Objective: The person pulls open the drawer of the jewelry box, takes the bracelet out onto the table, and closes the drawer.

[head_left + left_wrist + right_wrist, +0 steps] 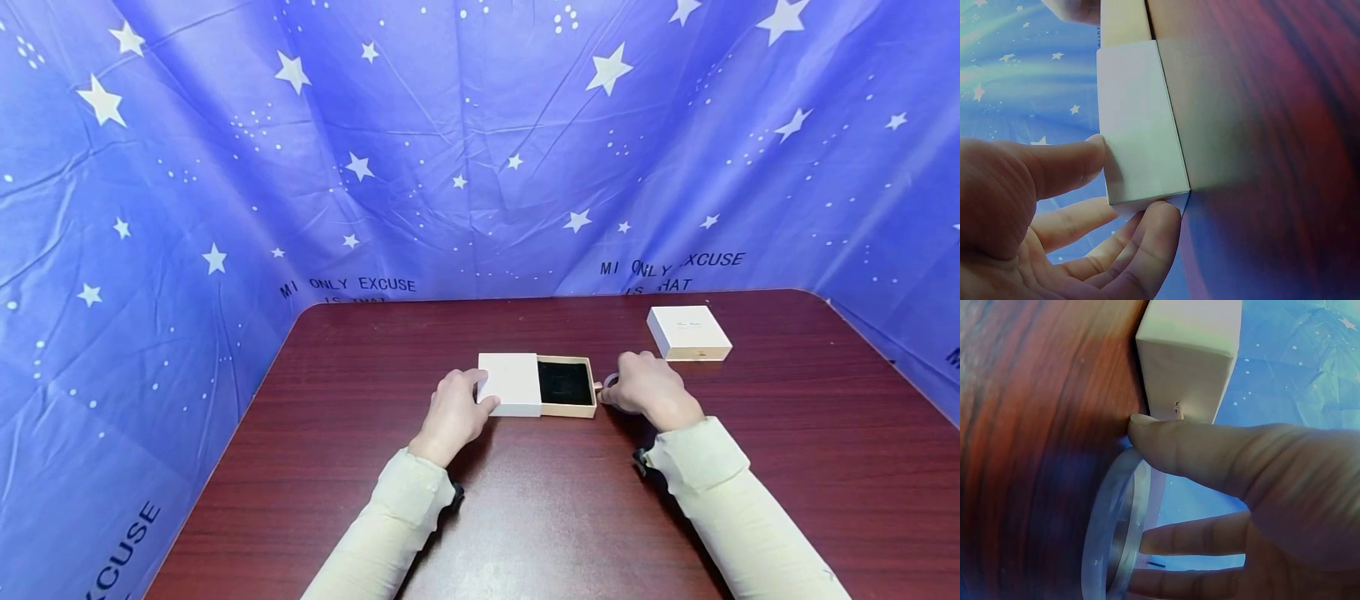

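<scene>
A white box sleeve (510, 385) lies on the table with its cream drawer (567, 411) pulled out to the right, showing a black lining (566, 383). My left hand (453, 410) grips the sleeve's left end; in the left wrist view its thumb presses one face and its fingertips curl at the end. On the drawer's other side, my right hand (651, 390) holds a pale translucent bangle (1099, 544) between thumb and fingers. The thumb tip is right beside the drawer's small ribbon tab (1179, 412). Part of the bangle is hidden by the hand in the head view.
A second white box (690, 332), closed and with small print on top, sits behind my right hand. The dark red wooden table (547, 508) reaches back to a blue curtain (465, 150) with white stars, which also hangs along both sides.
</scene>
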